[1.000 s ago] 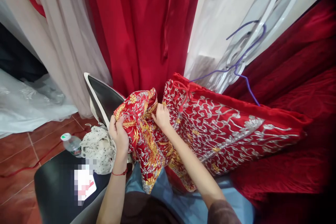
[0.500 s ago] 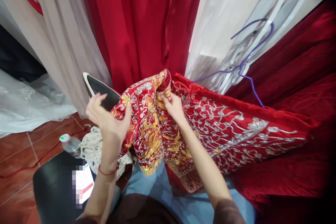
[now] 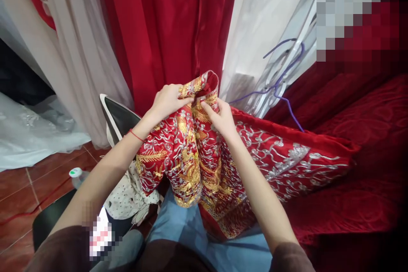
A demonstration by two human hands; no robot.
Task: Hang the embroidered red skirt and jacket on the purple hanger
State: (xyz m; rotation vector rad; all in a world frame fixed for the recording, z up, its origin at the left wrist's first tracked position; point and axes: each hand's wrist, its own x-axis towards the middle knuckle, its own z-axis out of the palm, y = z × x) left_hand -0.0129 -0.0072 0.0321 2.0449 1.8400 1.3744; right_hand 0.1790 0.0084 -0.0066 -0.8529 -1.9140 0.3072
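Note:
A red jacket (image 3: pixel 185 153) with dense gold and silver embroidery hangs between my hands, above my lap. My left hand (image 3: pixel 168 101) grips its collar on the left side, thumb on the front edge and fingers behind the cloth. On the other side of the front opening, my right hand (image 3: pixel 221 118) pinches the matching edge near the collar. The two edges lie close side by side. To the right, a red skirt (image 3: pixel 270 153) with silver embroidery spreads out behind my right forearm. A purple hanger (image 3: pixel 280 85) rises from the skirt's waistband.
Red drapes (image 3: pixel 165 21) and pale gowns (image 3: pixel 86 51) hang in front. A white-edged black seat (image 3: pixel 117 114) stands behind the jacket. At lower left are a bottle (image 3: pixel 76 174), a spotted cloth (image 3: pixel 124 199) and a lit screen (image 3: pixel 101 229) on a black chair. Dark red fabric (image 3: pixel 360 195) fills the right.
My left hand, open and lifted off the jacket before, has moved right and closed on its collar. The collar's two edges are now closer together. My right hand keeps hold of its edge.

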